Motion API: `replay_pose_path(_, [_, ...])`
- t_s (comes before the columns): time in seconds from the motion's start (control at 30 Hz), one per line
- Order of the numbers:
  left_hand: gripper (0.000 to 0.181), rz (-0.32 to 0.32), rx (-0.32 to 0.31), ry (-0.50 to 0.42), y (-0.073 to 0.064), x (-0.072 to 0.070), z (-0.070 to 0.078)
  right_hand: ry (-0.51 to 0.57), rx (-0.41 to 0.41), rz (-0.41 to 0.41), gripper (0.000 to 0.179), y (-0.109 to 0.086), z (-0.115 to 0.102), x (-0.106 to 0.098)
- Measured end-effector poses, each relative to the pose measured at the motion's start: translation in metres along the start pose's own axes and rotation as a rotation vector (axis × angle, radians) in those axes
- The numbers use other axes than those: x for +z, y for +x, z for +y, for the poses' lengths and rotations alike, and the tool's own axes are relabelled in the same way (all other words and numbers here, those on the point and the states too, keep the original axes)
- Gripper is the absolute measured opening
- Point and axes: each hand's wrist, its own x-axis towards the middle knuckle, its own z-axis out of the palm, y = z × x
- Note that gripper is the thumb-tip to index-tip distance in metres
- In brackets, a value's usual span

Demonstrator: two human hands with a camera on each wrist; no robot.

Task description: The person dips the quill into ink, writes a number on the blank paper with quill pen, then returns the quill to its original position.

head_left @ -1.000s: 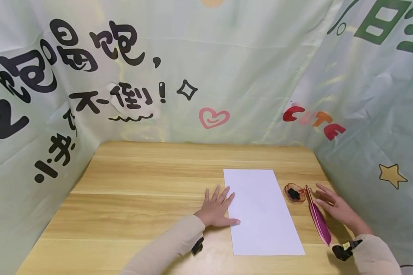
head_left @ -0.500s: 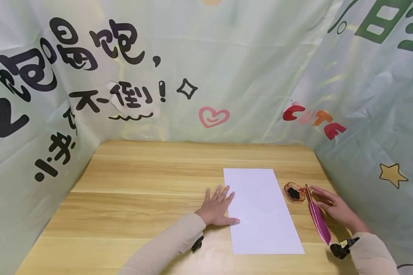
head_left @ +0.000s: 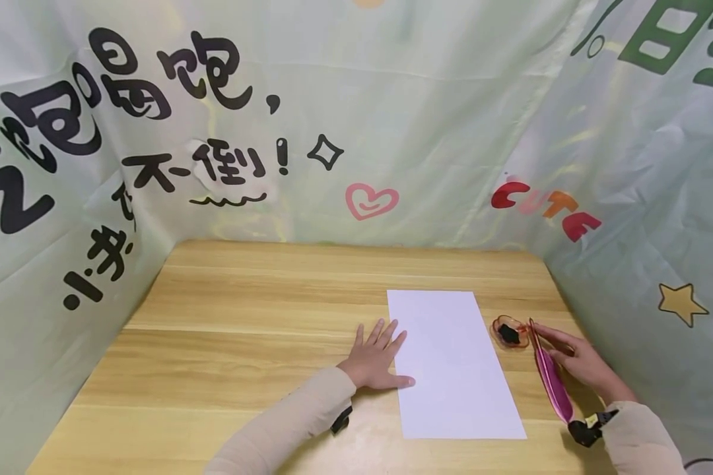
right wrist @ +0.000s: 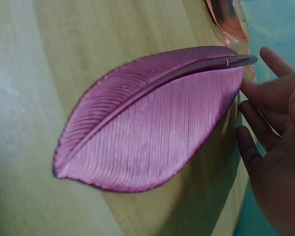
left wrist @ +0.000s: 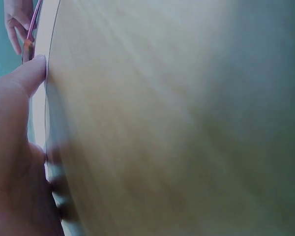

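Observation:
My left hand lies flat with fingers spread over the left edge of a white sheet of paper. In the left wrist view its thumb shows by the paper's edge. To the right of the sheet lies a pink feather-shaped piece with a ribbed surface and a darker, smooth stem. My right hand is at its right side, close to the stem end. Thumb and forefinger stand apart near that end in the right wrist view; whether they touch it I cannot tell.
A clear amber, flower-shaped dish with a black lump in it stands between the paper and the feather's stem end. Printed cloth hangs behind and beside the wooden table. A dark cable is at lower right.
My right hand has moved slightly left, bringing its fingers up to the feather's stem end. The left hand, paper and dish have stayed in place.

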Motion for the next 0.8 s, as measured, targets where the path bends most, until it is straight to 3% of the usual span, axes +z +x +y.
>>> replay_pose_path(0.1, [0.096, 0.000, -0.001, 0.000, -0.0001, -0.0008, 0.0005, -0.024, 0.028, 0.015, 0.050, 0.0000, 0.0012, 0.0003])
replay_pose_path(0.33, [0.096, -0.005, -0.003, -0.005, -0.0008, -0.0013, 0.0012, -0.224, 0.191, 0.091, 0.045, 0.0003, 0.0009, 0.0024])
replay_pose_path(0.5, [0.095, -0.015, -0.003, -0.015, 0.0005, 0.0004, 0.0006, -0.233, 0.241, 0.099, 0.042, 0.0011, 0.0007, 0.0040])
replay_pose_path(0.8, [0.096, -0.014, -0.005, 0.001, 0.0024, 0.0019, -0.0007, -0.198, 0.176, 0.109, 0.042, 0.0034, 0.0007, 0.0050])
